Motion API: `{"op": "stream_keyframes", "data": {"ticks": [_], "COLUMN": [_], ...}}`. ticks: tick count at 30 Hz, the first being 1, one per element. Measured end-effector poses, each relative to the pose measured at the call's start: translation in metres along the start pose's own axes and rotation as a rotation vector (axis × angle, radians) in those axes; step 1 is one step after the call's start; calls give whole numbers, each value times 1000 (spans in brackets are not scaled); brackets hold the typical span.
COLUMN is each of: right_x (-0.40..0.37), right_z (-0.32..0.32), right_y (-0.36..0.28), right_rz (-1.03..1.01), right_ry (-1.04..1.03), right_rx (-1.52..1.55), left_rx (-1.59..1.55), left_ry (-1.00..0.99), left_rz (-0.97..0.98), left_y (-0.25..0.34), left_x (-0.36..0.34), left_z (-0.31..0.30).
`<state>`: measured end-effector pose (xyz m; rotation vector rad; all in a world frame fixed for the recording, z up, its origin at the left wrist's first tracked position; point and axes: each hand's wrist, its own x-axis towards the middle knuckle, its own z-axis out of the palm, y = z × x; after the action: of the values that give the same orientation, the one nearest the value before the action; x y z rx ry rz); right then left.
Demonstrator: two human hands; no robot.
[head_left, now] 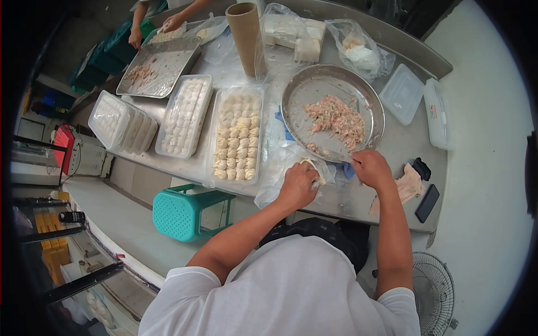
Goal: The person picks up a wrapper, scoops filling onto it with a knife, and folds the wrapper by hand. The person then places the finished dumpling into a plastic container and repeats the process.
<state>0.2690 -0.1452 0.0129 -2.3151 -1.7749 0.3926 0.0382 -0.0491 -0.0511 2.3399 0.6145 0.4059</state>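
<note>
My left hand [300,185] is closed around pale dumpling wrappers [314,166], close to the table's front edge; how many it holds is hidden. Under it lies a crumpled clear plastic bag [270,193]. My right hand [372,169] is closed at the near rim of a round metal pan [297,120], gripping a thin flat metal utensil [337,157] that reaches into the pan. Pinkish ground meat filling [339,120] with green flecks sits in the pan. Left of it, a clear tray [261,151] holds rows of folded dumplings [237,143].
Lidded dumpling boxes [185,115] stand at the left. Further back are a metal tray [185,53], a cardboard tube [245,39] and a co-worker's hands [174,22]. A phone [427,203] and cloth [410,185] lie at right. A green stool [176,215] stands below.
</note>
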Motion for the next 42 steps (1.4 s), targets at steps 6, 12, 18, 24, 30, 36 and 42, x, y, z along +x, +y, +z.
{"op": "stream_keyframes", "data": {"ticks": [6,12,18,24,30,36,42], "right_x": [-11,-8,-20,-6,-7,-34,-47], "right_z": [5,-12,2,4,-5,3,30], "right_y": [16,-8,-4,-17,-23,-45,-75], "right_rz": [-25,-8,-48,93,48,-23,-70], "right_ry": [215,61,173,187,47,283,433], "right_rx": [128,-102,76,-9,-55,366,334], "left_rx": [78,121,-1,-225,-1526,-2117,-2278], "left_ry": [32,12,18,254,285,554,-71], "left_rz": [-48,-81,-67,-98,-444,-466,-396], "left_y": [18,15,3,-30,-66,-57,-56], "left_x": [4,3,0,4,-9,3,20], "left_z": [-1,5,6,3,-44,-65,-49]}}
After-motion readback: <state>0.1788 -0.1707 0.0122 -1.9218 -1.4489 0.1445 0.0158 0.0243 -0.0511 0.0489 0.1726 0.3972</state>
